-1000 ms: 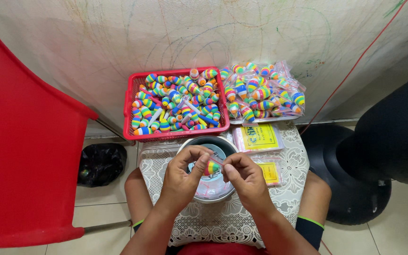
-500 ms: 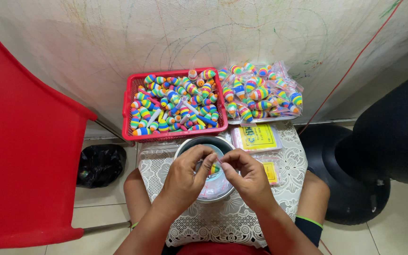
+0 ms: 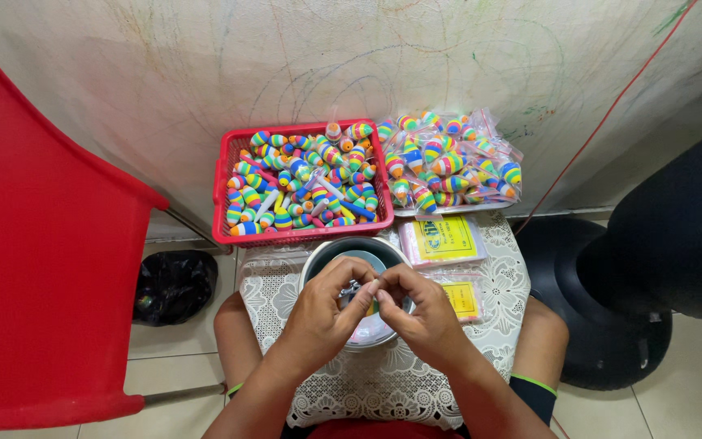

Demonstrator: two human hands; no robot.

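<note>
My left hand [image 3: 327,313] and my right hand [image 3: 420,309] meet over a round metal bowl [image 3: 327,252] on a small table covered with a white lace cloth [image 3: 383,382]. Their fingertips pinch one small rainbow-striped toy [image 3: 373,307], mostly hidden between them. Beyond the bowl stands a red basket [image 3: 223,195] full of the same rainbow-striped toys [image 3: 302,179]. To its right lie clear bags of striped toys [image 3: 448,162].
Two clear packets with yellow cards [image 3: 444,240] lie right of the bowl. A red plastic chair [image 3: 42,268] stands at the left, with a black bag [image 3: 172,284] on the tiled floor beside it. A dark round object [image 3: 660,244] fills the right. A scribbled wall [image 3: 286,65] rises behind.
Both hands have closed more tightly around the small striped toy, which showed more clearly between the fingers earlier. They stay over the bowl.
</note>
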